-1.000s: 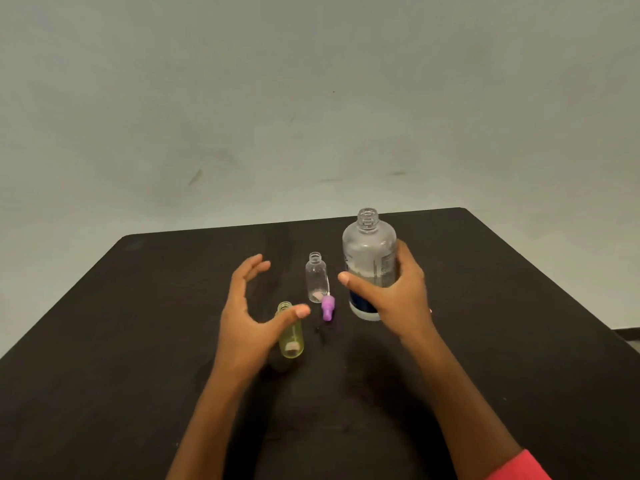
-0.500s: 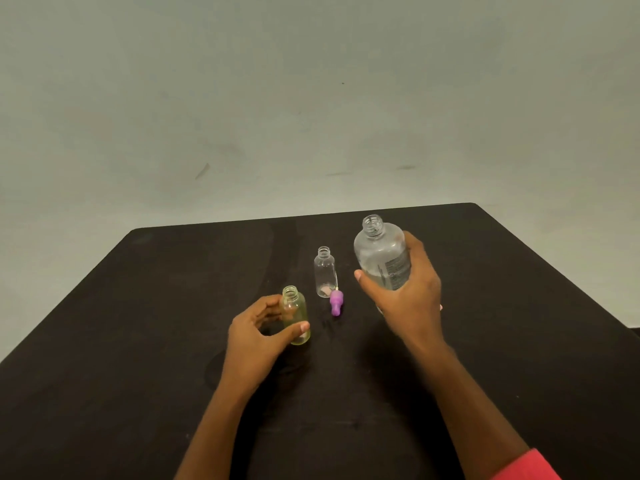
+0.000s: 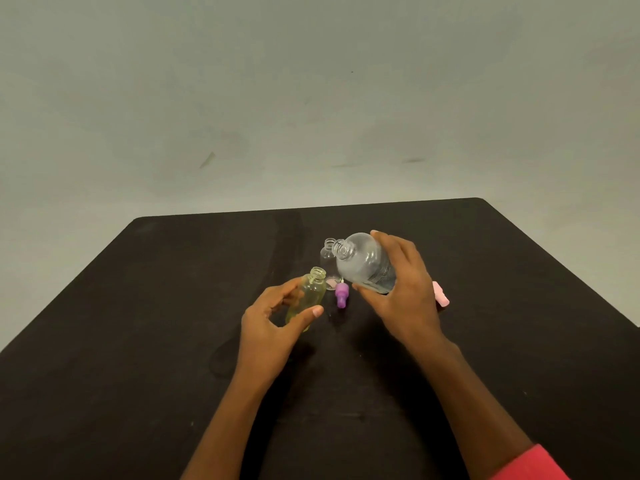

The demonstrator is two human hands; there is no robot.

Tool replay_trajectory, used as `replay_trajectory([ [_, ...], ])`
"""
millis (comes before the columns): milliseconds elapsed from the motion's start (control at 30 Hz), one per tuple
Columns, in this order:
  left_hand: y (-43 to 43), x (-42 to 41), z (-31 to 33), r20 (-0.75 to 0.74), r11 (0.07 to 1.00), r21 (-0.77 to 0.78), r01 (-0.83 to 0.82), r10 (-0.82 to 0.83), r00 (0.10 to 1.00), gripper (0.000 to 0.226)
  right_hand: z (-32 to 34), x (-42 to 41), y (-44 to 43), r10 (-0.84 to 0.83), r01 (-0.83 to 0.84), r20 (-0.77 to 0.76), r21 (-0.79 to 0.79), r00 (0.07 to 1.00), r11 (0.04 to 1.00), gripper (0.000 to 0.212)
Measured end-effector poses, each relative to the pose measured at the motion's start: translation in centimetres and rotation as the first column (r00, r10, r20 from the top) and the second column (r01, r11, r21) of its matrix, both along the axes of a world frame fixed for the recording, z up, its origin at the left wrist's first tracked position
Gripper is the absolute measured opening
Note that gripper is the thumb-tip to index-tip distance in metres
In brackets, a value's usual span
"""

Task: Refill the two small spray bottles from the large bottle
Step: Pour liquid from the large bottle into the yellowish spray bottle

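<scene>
One large bottle (image 3: 363,263) tilts leftward, mouth near yellow bottle (image 3: 311,292).

The right hand (image 3: 401,292) now holds the large bottle (image 3: 363,263) off the table (image 3: 138,341), tipped to the left, its open neck in front of the clear small bottle (image 3: 326,263). The left hand (image 3: 273,323), open a second ago, grips the yellow bottle (image 3: 310,296), now leaning. A pink cap (image 3: 440,294) has come into sight.
</scene>
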State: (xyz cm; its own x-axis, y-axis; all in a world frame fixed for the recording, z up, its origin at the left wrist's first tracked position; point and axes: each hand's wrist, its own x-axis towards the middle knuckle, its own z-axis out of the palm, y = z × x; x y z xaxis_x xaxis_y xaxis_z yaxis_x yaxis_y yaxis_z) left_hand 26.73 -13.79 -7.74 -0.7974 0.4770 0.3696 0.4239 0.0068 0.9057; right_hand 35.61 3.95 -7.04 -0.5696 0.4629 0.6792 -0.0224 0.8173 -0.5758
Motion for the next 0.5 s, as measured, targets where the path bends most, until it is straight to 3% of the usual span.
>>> replay_trajectory([
  [200,0.08,-0.28,-0.35,0.019,1.000,0.029,0.012,-0.013,1.000,0.044,-0.47,-0.35,-0.30,0.043,-0.044,0.024,0.040,0.999,0.998,0.074],
  [500,0.18,-0.45,-0.57,0.035,0.999,0.037,0.018,-0.020,0.999,0.046,-0.78,-0.45,-0.21,0.023,-0.027,0.043,0.091,0.999,0.996,0.076],
])
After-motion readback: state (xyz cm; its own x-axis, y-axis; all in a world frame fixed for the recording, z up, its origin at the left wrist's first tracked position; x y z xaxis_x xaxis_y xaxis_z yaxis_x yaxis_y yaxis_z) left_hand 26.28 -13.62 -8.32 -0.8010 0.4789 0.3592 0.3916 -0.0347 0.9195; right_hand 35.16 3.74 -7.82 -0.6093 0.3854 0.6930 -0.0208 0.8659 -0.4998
